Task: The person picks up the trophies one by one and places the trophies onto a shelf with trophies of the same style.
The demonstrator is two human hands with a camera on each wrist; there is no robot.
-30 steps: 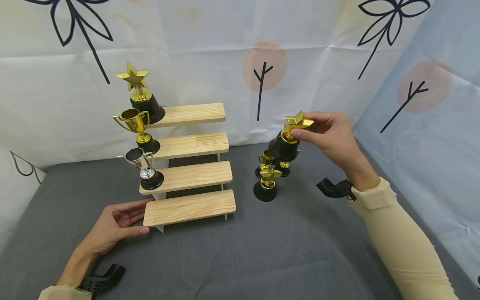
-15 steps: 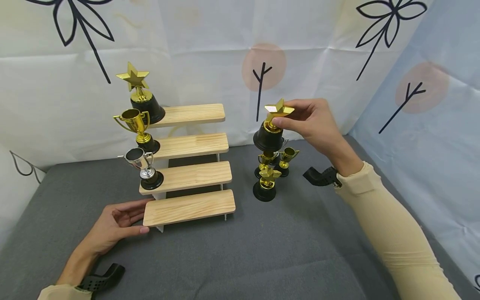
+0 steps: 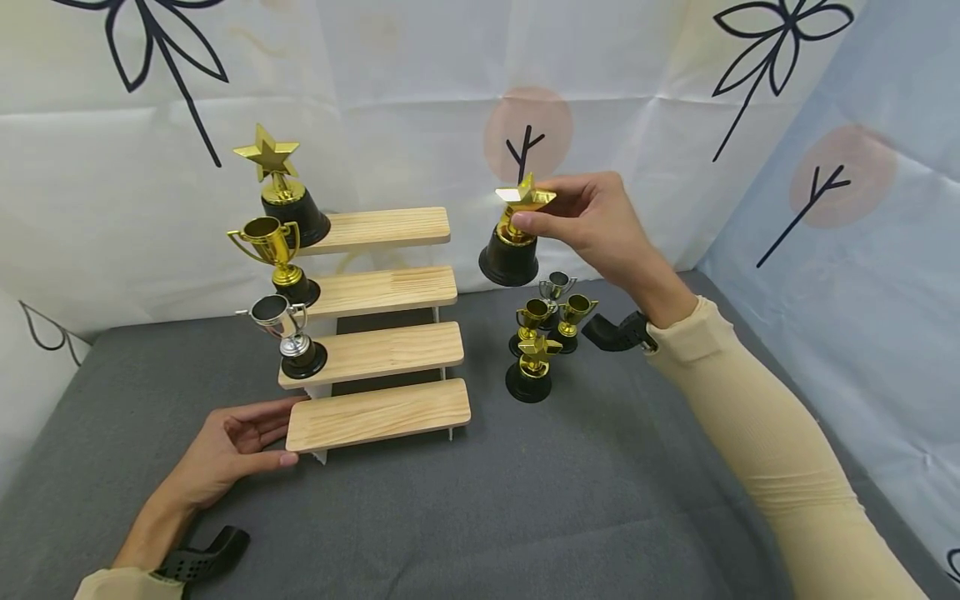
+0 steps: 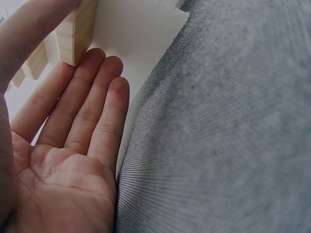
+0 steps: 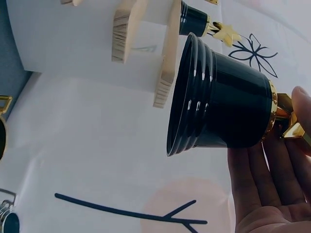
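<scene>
While the right hand (image 3: 592, 218) pinches a gold star trophy (image 3: 513, 233) by its star top, the piece hangs in the air at the centre of the head view, just right of the wooden stepped shelf (image 3: 378, 321) and level with its two upper steps; the wrist view shows the trophy's ribbed black base (image 5: 218, 104) tilted, with the fingers (image 5: 262, 179) curled behind the gold stem. At lower left of the frame, the left hand (image 3: 228, 450) lies relaxed on the grey cloth (image 3: 525, 500), palm turned inward, its straight fingertips touching the left end of the lowest step and gripping nothing. Three trophies line the shelf's left edge: a tall star trophy (image 3: 281, 187) on the top step, a gold cup (image 3: 273, 258) on the second, a silver cup (image 3: 288, 333) on the third. Directly below the raised trophy, a cluster of small trophies (image 3: 543, 333) stands on the cloth, a small star trophy nearest the camera. A white backdrop with black flower drawings (image 3: 150, 50) fills the upper frame.
</scene>
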